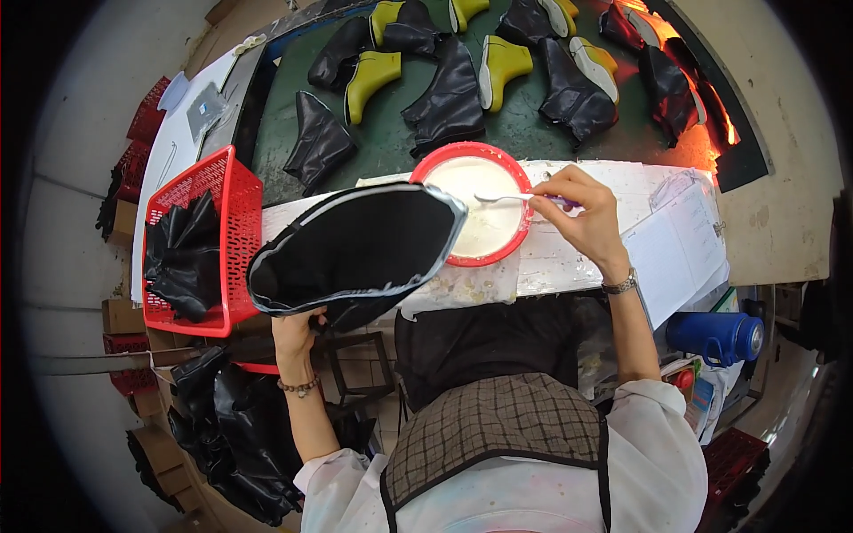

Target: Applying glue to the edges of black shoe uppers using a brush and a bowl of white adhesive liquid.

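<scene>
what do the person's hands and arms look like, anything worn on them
The left hand and right hand are ungloved. A dark bead bracelet circles the left wrist; a silvery metal band, possibly a watch, the right. Pale, loose sleeves leave the forearms bare.

Across the front it's a brown checked apron (498, 417), dotted with tiny pale flecks, and there's black binding (604, 471) tracing its edge in a bold dark line! Underneath comes the white shirt (498, 493), blotched with faint pink and a touch of blue, its loose sleeves (659, 435) finishing around the elbows. On the left wrist (295, 373) sits a bracelet (299, 387) of dark round beads, while the right wrist (615, 269) sports a silvery wristwatch (622, 283) on a metal band!
</scene>
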`<act>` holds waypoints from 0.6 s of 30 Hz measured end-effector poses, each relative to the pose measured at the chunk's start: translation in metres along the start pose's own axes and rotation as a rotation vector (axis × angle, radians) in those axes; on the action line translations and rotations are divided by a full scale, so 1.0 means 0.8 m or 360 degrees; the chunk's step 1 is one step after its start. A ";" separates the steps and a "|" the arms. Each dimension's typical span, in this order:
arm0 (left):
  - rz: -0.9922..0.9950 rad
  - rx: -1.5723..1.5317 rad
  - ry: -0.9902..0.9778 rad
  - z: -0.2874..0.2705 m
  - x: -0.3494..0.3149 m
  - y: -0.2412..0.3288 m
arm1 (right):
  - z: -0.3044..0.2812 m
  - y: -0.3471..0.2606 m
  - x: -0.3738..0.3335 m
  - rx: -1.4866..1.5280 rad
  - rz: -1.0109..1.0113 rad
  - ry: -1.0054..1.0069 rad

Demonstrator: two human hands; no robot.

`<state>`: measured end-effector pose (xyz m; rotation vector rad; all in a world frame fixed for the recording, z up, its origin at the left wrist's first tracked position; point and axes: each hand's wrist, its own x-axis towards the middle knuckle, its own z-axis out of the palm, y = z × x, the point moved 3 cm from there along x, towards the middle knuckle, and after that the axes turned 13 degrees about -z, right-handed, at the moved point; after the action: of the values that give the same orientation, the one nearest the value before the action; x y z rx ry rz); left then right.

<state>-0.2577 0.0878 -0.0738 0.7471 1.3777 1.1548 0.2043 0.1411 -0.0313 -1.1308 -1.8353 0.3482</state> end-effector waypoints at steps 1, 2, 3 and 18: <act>-0.0134 -0.0073 -0.0080 -0.004 -0.004 -0.002 | 0.000 -0.007 0.005 0.0001 0.0000 0.0003; -0.0161 -0.0092 -0.0083 -0.003 -0.004 -0.003 | 0.003 -0.018 0.013 0.0207 -0.0100 0.0053; -0.0165 -0.0089 -0.0090 0.000 -0.007 -0.006 | 0.007 -0.027 0.021 0.0413 -0.0200 0.0103; -0.0481 -0.0803 -0.0194 0.034 -0.039 -0.010 | 0.013 -0.051 0.042 0.0351 -0.0399 -0.0155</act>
<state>-0.2244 0.0620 -0.0675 0.2329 0.9942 1.1280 0.1682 0.1485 0.0077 -0.7357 -1.9436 0.4528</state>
